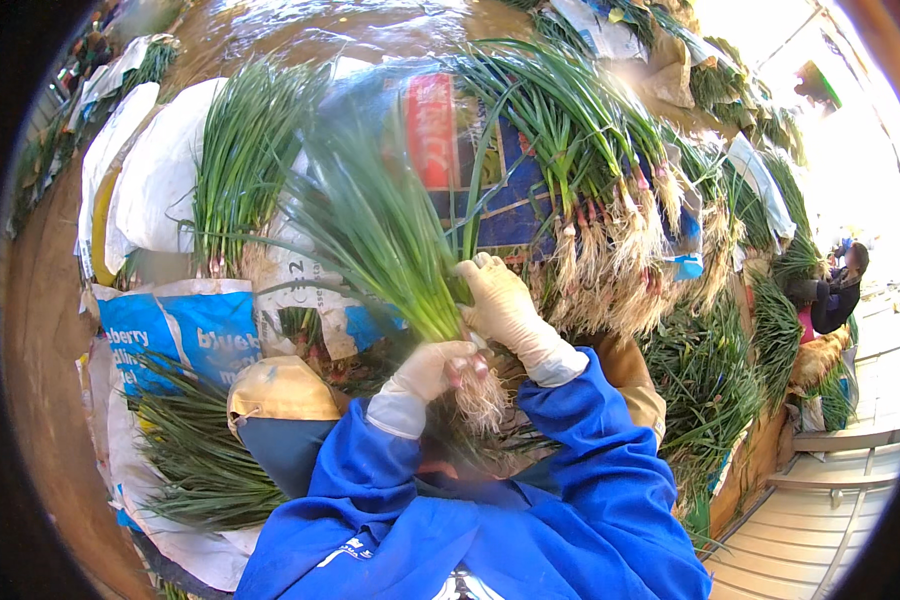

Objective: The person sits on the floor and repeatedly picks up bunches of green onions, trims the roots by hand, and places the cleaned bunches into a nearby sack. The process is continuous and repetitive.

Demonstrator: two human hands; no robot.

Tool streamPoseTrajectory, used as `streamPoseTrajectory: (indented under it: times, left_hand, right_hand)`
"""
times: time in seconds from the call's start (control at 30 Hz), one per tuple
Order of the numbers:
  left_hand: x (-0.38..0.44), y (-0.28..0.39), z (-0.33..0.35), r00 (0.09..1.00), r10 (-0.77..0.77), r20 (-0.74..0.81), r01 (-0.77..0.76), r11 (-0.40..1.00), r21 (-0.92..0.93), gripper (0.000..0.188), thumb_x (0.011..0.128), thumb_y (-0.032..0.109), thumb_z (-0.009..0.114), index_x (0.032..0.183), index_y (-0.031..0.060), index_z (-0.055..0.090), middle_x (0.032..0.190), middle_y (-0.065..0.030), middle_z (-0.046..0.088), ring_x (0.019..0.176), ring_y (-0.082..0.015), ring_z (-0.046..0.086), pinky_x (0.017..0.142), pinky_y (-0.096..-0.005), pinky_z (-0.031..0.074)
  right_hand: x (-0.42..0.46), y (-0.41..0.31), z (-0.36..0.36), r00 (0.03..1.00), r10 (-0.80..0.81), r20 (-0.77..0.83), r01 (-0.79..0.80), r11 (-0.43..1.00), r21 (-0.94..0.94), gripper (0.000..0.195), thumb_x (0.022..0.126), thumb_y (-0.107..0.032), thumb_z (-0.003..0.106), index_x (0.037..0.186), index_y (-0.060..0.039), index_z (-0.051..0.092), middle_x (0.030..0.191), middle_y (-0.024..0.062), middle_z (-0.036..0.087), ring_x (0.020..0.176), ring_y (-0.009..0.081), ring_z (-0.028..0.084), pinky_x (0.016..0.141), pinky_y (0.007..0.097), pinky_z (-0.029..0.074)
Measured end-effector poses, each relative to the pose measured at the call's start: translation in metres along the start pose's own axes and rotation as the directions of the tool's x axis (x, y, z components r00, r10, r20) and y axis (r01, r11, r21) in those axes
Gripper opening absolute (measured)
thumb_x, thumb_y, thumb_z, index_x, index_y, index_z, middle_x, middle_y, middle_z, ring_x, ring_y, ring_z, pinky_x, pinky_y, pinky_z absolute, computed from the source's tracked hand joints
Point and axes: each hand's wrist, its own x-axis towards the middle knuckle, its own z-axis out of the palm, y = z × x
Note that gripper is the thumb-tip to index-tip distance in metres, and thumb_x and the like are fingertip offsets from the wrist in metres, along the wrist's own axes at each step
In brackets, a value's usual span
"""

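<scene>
A bunch of spring onions (397, 255) is held before me, its leaves fanning up and left and partly blurred. My left hand (429, 373), in a pale glove, grips it low by the bulbs. Below the fingers hang its stringy roots (481, 401). My right hand (501, 309), gloved too, is closed at the bunch's right side, where a few upright green leaves (471, 217) rise from the fingers. Whether these belong to the same bunch I cannot tell. Further right lies a row of spring onions (577, 157) with their roots toward me.
Printed plastic sacks (510, 180) lie beneath the onions ahead. A blue sack (184, 330) and white sacks (161, 180) are at left. More spring onions lie at left (251, 157), lower left (202, 450) and right (705, 375). A person (836, 292) is at far right.
</scene>
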Motion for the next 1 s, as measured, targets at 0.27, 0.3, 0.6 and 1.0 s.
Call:
streamPoseTrajectory:
  times: [0.27, 0.3, 0.6, 1.0]
  left_hand:
    - [0.001, -0.003, 0.002, 0.99, 0.056, -0.128, -0.07, 0.992, -0.107, 0.016, 0.08, 0.005, 0.063, 0.094, -0.0034, 0.06, 0.075, -0.0129, 0.063, 0.061, -0.0216, 0.065, 0.049, -0.0257, 0.052]
    - [0.001, -0.003, 0.002, 0.992, 0.035, -0.118, -0.047, 0.993, -0.105, 0.017, 0.08, 0.005, 0.063, 0.094, -0.0029, 0.06, 0.076, -0.0127, 0.063, 0.062, -0.0221, 0.065, 0.052, -0.0282, 0.053]
    - [-0.007, -0.006, 0.006, 0.959, 0.219, 0.181, -0.137, 0.913, -0.383, 0.024, 0.077, 0.009, 0.063, 0.101, 0.0059, 0.06, 0.108, -0.0091, 0.059, 0.092, -0.0234, 0.058, 0.075, -0.0421, 0.05]
    - [-0.014, -0.005, 0.009, 0.982, 0.151, 0.112, -0.119, 0.96, -0.253, 0.017, 0.076, 0.009, 0.066, 0.092, 0.0048, 0.061, 0.104, -0.017, 0.063, 0.071, -0.0208, 0.06, 0.071, -0.0399, 0.052]
  right_hand:
    - [-0.018, 0.007, 0.01, 0.986, 0.085, -0.142, -0.072, 0.993, 0.094, 0.042, 0.075, -0.014, 0.067, 0.114, -0.0062, 0.053, 0.106, 0.0134, 0.059, 0.1, 0.0335, 0.058, 0.085, 0.0406, 0.048]
    - [-0.021, 0.01, 0.011, 0.974, -0.015, -0.227, 0.045, 0.991, 0.128, 0.041, 0.075, -0.014, 0.067, 0.113, -0.006, 0.053, 0.105, 0.013, 0.059, 0.099, 0.0339, 0.058, 0.085, 0.0407, 0.048]
    - [-0.009, 0.007, 0.014, 0.81, 0.152, 0.567, -0.46, -0.435, 0.774, 0.041, 0.096, -0.015, 0.049, 0.132, 0.0034, 0.043, 0.106, 0.0173, 0.064, 0.092, 0.0242, 0.064, 0.076, 0.0353, 0.055]
    - [-0.014, -0.009, 0.064, 0.743, 0.656, 0.131, -0.097, -0.088, 0.991, 0.012, 0.095, -0.01, 0.053, 0.1, -0.0032, 0.062, 0.079, 0.002, 0.061, 0.067, 0.009, 0.055, 0.058, 0.0252, 0.045]
